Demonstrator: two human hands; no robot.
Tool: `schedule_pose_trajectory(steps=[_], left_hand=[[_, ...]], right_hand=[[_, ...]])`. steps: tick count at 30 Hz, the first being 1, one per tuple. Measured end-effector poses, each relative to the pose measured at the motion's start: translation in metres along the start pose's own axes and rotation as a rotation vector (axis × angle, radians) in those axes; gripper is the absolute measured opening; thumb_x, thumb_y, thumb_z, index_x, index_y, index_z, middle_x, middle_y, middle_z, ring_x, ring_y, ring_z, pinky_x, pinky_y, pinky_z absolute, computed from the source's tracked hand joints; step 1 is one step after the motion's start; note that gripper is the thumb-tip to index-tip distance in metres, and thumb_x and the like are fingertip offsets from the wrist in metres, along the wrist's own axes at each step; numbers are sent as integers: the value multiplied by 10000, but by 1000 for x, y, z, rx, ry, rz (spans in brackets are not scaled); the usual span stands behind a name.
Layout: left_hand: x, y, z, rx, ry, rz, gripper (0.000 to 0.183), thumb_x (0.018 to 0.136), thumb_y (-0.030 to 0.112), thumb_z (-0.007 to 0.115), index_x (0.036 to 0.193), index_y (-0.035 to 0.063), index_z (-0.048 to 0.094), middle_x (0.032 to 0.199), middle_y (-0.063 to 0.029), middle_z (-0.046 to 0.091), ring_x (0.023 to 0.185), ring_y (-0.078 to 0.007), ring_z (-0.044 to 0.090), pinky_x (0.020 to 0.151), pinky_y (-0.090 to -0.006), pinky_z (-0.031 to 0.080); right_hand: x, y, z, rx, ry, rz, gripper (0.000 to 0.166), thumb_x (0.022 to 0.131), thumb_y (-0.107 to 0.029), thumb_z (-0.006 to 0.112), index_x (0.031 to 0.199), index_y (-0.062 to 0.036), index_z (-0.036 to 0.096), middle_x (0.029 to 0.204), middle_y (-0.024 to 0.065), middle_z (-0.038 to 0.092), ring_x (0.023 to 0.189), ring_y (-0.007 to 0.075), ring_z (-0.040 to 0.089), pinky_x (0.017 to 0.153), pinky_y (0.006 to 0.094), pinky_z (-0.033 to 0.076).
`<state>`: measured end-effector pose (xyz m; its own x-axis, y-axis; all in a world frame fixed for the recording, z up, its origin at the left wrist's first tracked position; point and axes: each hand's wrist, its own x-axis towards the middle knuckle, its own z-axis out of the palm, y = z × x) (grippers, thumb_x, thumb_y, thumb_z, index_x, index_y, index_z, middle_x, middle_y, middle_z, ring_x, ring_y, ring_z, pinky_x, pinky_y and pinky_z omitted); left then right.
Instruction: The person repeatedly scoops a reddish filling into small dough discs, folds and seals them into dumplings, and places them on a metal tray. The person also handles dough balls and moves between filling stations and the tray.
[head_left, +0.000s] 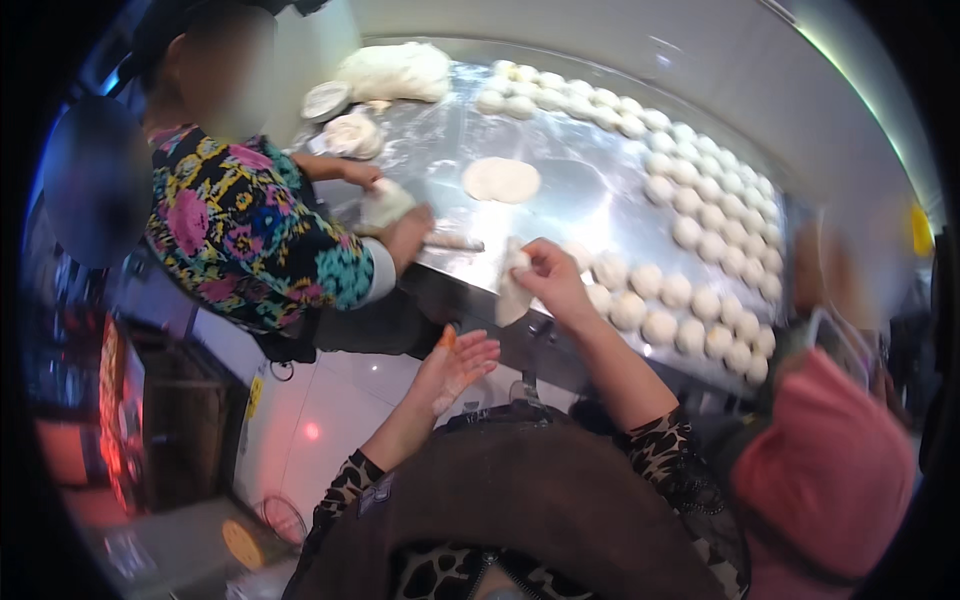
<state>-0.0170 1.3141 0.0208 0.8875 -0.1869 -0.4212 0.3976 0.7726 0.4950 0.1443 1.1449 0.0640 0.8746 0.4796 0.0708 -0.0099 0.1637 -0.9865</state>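
My right hand (553, 279) pinches a thin, flat piece of dough (513, 301) by its upper part, at the near edge of the metal table (435, 154). The dough hangs down over that edge. Lower and to the left, my left hand (456, 370) is held palm up with its fingers apart and nothing in it. An orange stain marks its thumb. Beyond my right hand, two overlapping flat dough rounds (501, 180) lie on the metal. Several round dough balls (646, 280) sit in rows just right of my right hand.
At the left, a co-worker's hand (409, 234) is on a rolling pin (457, 241). A large dough mass (397, 71) and a smaller dough lump (352, 136) lie behind. More dough balls (709, 187) line the far and right sides. A person in pink (825, 465) is close at right.
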Motion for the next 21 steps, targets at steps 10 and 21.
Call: schedule_pose_trajectory(steps=[10,21], left_hand=[[-58,-55,32,358,-251,-142,449,891,211,625,1237,-44,492,1139,-117,605,1025,-208,610,873,-330,499],[-143,-157,115,785,-683,-298,296,866,99,650,1139,-6,602,1044,-57,652,933,-115,593,826,-280,476]], right_hand=[[-231,-26,43,205,301,228,194,892,-135,620,1046,-28,568,915,3,612,815,58,572,714,200,452],[-448,-56,67,88,830,-59,136,910,-81,587,1008,13,603,866,26,640,763,54,580,684,199,457]])
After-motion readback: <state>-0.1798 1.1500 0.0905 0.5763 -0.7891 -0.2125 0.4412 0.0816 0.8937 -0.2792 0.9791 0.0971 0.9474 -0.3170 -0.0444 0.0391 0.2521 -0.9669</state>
